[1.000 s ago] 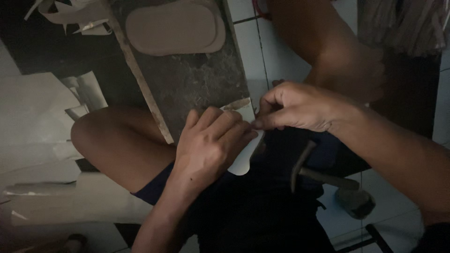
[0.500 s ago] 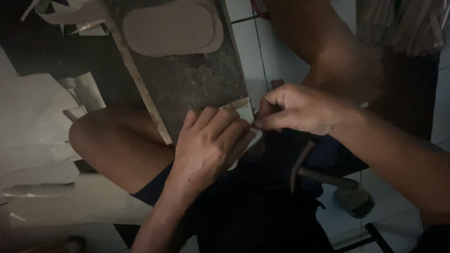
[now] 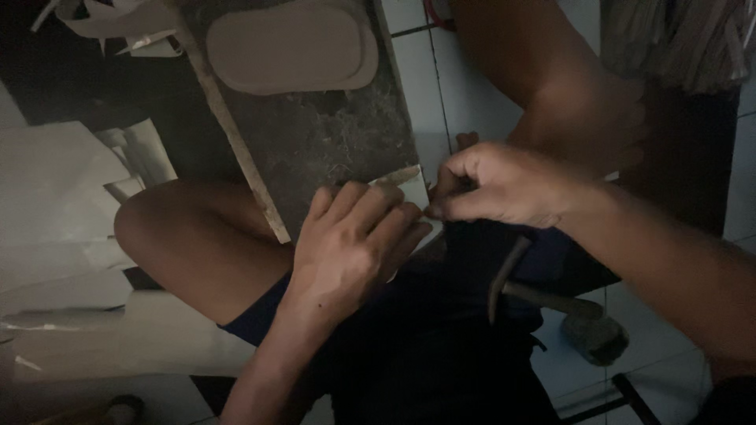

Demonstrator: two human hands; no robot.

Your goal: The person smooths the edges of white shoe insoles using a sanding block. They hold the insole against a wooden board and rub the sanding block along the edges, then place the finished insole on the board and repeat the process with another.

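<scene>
While you look down from the head camera, your left hand [image 3: 354,244] lies flat, fingers together, on a pale sheet piece [image 3: 409,182] at the near edge of the dark stone slab [image 3: 331,134]. Your right hand [image 3: 496,185] pinches that piece's edge just right of the slab. A sole-shaped cutout [image 3: 291,47] rests on the slab's far end.

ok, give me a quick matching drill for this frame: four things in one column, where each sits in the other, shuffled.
Things:
1. left hand
2. right hand
3. sole-shaped cutout
4. hammer

Places:
A. on the tiled floor, lower right
B. flat on the pale piece at the slab's near edge
C. far end of the dark slab
D. pinching at the pale piece's right edge

Pairs: 1-B, 2-D, 3-C, 4-A
</scene>
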